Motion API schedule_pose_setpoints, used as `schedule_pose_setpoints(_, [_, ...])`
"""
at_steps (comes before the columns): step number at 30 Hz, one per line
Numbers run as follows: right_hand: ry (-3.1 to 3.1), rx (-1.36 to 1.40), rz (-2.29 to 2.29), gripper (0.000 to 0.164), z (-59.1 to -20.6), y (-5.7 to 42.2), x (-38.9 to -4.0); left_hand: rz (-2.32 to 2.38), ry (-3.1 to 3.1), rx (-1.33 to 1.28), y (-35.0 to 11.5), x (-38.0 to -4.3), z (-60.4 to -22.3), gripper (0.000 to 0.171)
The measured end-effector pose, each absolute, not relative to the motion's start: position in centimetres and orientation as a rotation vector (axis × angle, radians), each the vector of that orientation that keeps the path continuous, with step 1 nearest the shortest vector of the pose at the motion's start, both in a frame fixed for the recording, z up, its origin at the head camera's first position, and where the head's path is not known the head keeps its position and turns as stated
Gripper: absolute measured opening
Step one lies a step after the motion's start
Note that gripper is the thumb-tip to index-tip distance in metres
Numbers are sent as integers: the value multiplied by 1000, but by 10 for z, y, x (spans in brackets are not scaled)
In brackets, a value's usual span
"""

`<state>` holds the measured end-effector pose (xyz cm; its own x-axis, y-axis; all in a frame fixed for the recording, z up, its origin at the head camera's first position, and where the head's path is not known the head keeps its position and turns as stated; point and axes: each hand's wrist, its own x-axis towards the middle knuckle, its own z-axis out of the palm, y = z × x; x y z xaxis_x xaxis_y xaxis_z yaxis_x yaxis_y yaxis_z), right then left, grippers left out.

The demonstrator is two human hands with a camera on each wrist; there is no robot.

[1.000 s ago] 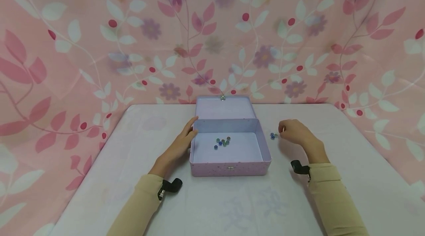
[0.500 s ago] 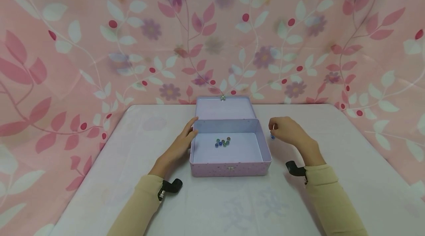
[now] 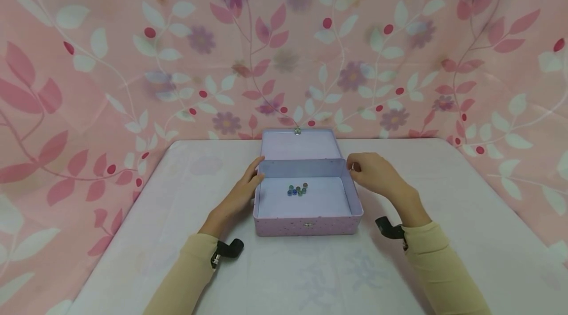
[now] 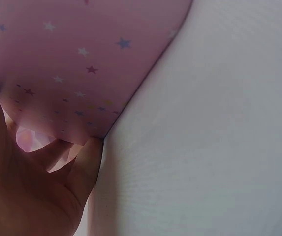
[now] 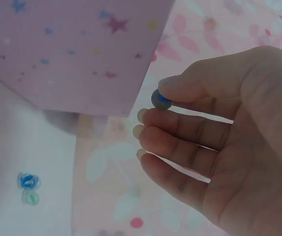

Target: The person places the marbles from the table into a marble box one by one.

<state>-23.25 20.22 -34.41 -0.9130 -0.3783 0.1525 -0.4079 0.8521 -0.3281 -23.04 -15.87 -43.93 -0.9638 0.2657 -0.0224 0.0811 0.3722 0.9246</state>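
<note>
A pinkish-purple metal box (image 3: 306,225), star-printed, stands with its lid (image 3: 298,143) tipped back. Several glass marbles (image 3: 295,192) lie grouped on its floor. My left hand (image 3: 241,192) grips the box's left side toward the back corner, thumb at the rim; the left wrist view shows its fingers (image 4: 89,162) reaching round the corner. Beside the right wall, near the back right corner, is my right hand (image 3: 377,172). Between thumb and forefinger it pinches a dark marble with blue in it (image 5: 161,99), its other fingers loosely bent.
On the tabletop right of the box sit a blue marble (image 5: 28,181) and a greenish clear one (image 5: 31,197), side by side, covered by the right hand in the head view. A white cloth (image 3: 213,275) covers the table. Flowered pink fabric (image 3: 284,49) hangs behind.
My right hand has come left from the loose marbles to the box's right rim, now pinching a marble. One blue marble in the box has rolled back toward the group. The left hand stays put.
</note>
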Motion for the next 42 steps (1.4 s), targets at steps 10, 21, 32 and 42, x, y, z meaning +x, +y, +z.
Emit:
schedule_pose_setpoints(10, [-2881, 731, 613, 12, -343, 184, -222, 1652, 2459, 329, -160, -232, -442, 53])
schedule_pose_setpoints(21, [-2806, 971, 650, 11, -353, 163, -215, 1650, 2459, 325, -160, -230, -442, 52])
schedule_pose_setpoints(32, [-2806, 1098, 642, 9, -368, 153, -217, 1642, 2465, 333, -160, -230, -441, 53])
schedule_pose_setpoints(42, [-2906, 1124, 615, 9, -379, 146, -216, 1664, 2450, 349, -160, -230, -442, 54])
